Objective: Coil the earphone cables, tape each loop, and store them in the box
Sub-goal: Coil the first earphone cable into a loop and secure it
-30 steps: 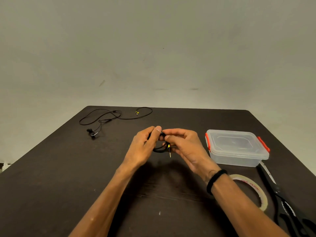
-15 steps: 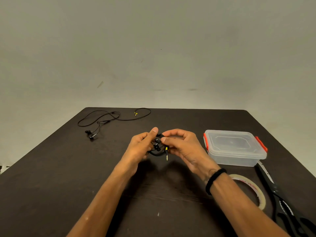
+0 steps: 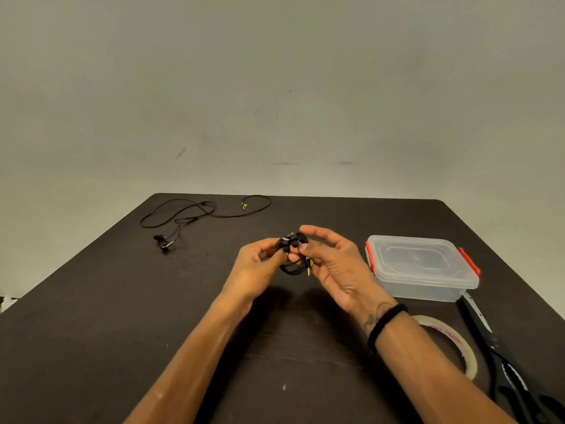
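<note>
Left hand [image 3: 255,266] and right hand [image 3: 333,264] together, both pinching coiled earphone [image 3: 293,255] above counter [image 3: 122,301]. Lidded box [image 3: 420,267] at 3 o'clock; loose earphone [image 3: 195,215] at 10.

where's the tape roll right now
In the head view the tape roll lies flat on the table's near right side, partly behind the right forearm, between the closed plastic box and the scissors.

Two bare forearms, no sleeves in view. Left hand [image 3: 255,269] — no ring, no band. Right hand [image 3: 339,267] — bare too; a thick black band [image 3: 385,325] circles its wrist, with a small dark tattoo [image 3: 370,320] beside it, design too blurred to read.
</note>
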`<state>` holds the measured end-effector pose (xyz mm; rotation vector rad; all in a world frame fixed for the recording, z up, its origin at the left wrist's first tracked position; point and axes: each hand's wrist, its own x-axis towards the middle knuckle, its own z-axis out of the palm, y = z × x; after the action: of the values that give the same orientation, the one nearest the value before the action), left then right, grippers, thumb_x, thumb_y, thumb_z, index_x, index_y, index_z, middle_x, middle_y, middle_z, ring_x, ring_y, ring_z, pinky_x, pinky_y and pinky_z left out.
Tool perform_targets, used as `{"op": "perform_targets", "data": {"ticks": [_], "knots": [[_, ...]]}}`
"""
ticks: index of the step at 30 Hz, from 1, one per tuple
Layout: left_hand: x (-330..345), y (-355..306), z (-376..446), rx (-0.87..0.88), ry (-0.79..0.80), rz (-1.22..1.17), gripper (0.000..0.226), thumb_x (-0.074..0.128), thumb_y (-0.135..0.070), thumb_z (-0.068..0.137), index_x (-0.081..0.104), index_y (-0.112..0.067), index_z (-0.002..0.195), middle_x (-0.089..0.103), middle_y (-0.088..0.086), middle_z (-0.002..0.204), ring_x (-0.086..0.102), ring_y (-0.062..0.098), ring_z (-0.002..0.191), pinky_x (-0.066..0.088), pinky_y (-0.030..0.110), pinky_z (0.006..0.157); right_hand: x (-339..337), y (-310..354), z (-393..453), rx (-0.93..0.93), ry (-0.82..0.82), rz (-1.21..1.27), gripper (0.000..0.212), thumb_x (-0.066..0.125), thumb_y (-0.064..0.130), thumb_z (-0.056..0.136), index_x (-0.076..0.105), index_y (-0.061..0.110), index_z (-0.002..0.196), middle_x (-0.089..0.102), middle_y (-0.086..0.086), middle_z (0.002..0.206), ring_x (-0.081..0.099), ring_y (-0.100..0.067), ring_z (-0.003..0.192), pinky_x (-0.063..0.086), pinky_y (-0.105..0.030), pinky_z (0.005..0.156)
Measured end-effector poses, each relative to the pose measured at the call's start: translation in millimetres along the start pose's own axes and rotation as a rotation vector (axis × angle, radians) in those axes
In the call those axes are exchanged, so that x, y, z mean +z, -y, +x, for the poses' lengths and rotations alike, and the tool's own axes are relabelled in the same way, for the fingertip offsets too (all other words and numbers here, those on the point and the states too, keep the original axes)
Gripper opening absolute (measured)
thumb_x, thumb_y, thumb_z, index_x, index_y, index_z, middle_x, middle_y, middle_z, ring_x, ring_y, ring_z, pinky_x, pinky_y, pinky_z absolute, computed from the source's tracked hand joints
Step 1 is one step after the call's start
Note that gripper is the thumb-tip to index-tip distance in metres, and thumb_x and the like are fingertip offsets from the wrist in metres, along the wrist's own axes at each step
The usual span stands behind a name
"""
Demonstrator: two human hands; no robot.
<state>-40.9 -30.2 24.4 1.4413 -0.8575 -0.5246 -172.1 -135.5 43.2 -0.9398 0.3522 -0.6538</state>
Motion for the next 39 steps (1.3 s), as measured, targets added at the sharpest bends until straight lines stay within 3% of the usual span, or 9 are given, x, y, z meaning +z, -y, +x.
{"op": "perform_targets", "data": {"ticks": [1, 5, 11, 15, 20, 24, 31, 36, 39], "knots": [[-2, 2, 0, 0.095, -0.026, 0.169, 0.024, 0.074, -0.015, 0.095, 0.075, -0.032, 0.112, 0.079, -0.006, 0.098, 0.071, 0.002, 0.077, 0.054, 0.021, 0.076, 0, -2, 0, -0.036, -0.014, -0.061, 0.036, 0.067, -0.019, 0.088, 0.069, -0.003, 0.12, 0.076, -0.027, 0.107, 0.076, -0.034, 0.092, 0.065, -0.037, 0.083], [-4, 1, -5, 0.283, -0.121, 0.59, 0.05, 0.075, -0.021, 0.09, 0.062, -0.046, 0.131, 0.072, -0.016, 0.093, 0.051, 0.001, 0.045, 0.039, 0.015, 0.054, 1, -6, -1, -0.157, -0.071, -0.285, 0.03, 0.073, -0.014, 0.086, 0.073, 0.0, 0.112, 0.076, -0.025, 0.107, 0.076, -0.041, 0.096, 0.062, -0.045, 0.09], [-12, 1, -2, 0.388, -0.098, 0.827, 0.029, 0.065, -0.047, 0.097, 0.066, -0.046, 0.126, 0.07, -0.016, 0.099, 0.054, -0.004, 0.059, 0.051, 0.031, 0.063, -2, -5, -1, -0.248, -0.151, -0.579, 0.016, 0.079, 0.004, 0.089, 0.078, 0.012, 0.103, 0.079, -0.012, 0.091, 0.076, -0.02, 0.081, 0.063, -0.032, 0.078], [-13, 3, -1, 0.279, -0.019, 0.815, 0.041, 0.05, -0.069, 0.096, 0.073, -0.035, 0.099, 0.066, -0.012, 0.071, 0.056, 0.005, 0.056, 0.048, 0.033, 0.056, -5, -2, -2, -0.169, -0.116, -0.658, 0.012, 0.077, 0.009, 0.093, 0.078, 0.01, 0.104, 0.08, -0.011, 0.086, 0.074, -0.018, 0.072, 0.063, -0.029, 0.069], [-17, 8, 2, 0.139, -0.007, 0.777, 0.051, 0.059, -0.065, 0.095, 0.068, -0.023, 0.068, 0.053, -0.005, 0.052, 0.045, 0.011, 0.048, 0.039, 0.031, 0.05, -12, -6, 3, -0.091, -0.077, -1.018, 0.007, 0.08, 0.027, 0.091, 0.081, 0.024, 0.097, 0.08, 0.004, 0.086, 0.076, -0.01, 0.085, 0.063, -0.032, 0.078], [-18, 10, 1, 0.101, 0.081, 0.809, 0.025, 0.076, -0.053, 0.088, 0.076, -0.029, 0.083, 0.067, -0.01, 0.066, 0.062, 0.004, 0.06, 0.051, 0.026, 0.058, -11, -5, 1, -0.129, -0.066, -1.294, 0.012, 0.074, 0.027, 0.094, 0.08, 0.025, 0.104, 0.077, 0.008, 0.094, 0.069, -0.002, 0.089, 0.051, -0.013, 0.07], [-25, 7, 4, 0.059, 0.161, 0.735, 0.03, 0.086, -0.044, 0.082, 0.079, -0.028, 0.106, 0.073, -0.012, 0.08, 0.061, -0.01, 0.063, 0.044, 0.007, 0.06, -15, -4, 1, -0.144, -0.032, -1.352, 0.018, 0.068, 0.023, 0.098, 0.078, 0.024, 0.113, 0.075, 0.007, 0.102, 0.068, -0.006, 0.096, 0.048, -0.012, 0.069], [-32, 5, 5, 0.007, 0.207, 0.617, 0.032, 0.086, -0.041, 0.082, 0.078, -0.027, 0.109, 0.077, -0.009, 0.087, 0.065, -0.008, 0.07, 0.048, 0.007, 0.065, -18, 0, 5, -0.129, -0.018, -1.317, 0.02, 0.066, 0.019, 0.099, 0.076, 0.027, 0.115, 0.074, 0.006, 0.108, 0.067, -0.008, 0.103, 0.048, -0.02, 0.08], [-33, 5, 5, 0.007, 0.228, 0.601, 0.032, 0.085, -0.042, 0.082, 0.078, -0.029, 0.111, 0.077, -0.009, 0.089, 0.066, -0.005, 0.073, 0.05, 0.008, 0.067, -20, 1, 6, -0.129, 0.001, -1.331, 0.021, 0.068, 0.02, 0.099, 0.076, 0.027, 0.117, 0.073, 0.008, 0.109, 0.066, -0.006, 0.102, 0.047, -0.014, 0.075]]}}
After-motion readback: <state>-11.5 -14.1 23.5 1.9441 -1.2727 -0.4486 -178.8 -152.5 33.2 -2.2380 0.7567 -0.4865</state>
